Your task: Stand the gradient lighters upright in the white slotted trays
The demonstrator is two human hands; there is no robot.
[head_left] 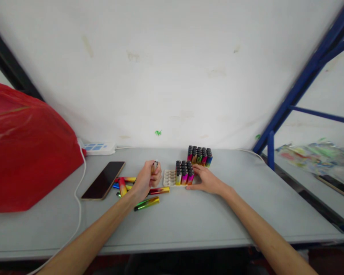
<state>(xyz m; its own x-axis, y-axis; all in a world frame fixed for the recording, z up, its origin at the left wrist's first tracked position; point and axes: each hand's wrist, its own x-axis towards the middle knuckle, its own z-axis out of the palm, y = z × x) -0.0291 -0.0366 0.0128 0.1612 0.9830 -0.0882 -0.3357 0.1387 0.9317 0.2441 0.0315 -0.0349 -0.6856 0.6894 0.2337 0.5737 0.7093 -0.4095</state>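
Observation:
My left hand [149, 177] is closed in a fist around a lighter [154, 165], whose metal top shows above the fingers. Just right of it lies a white tray [169, 178] with round sockets. Rows of upright, black-topped lighters [184, 173] fill the tray's right part, while sockets at its left end are bare. My right hand [205, 179] grips the right end of this tray, thumb at the front and fingers at the back. Several loose lighters [147, 203] in red, yellow, green and blue lie under and around my left hand.
Behind the tray stands another block of upright lighters [200, 156]. A phone [103, 181] lies left of the loose lighters. Further left are a white cable [79, 198], a power strip [99, 148] and a big red bag [31, 152]. A blue metal frame [292, 88] rises at right.

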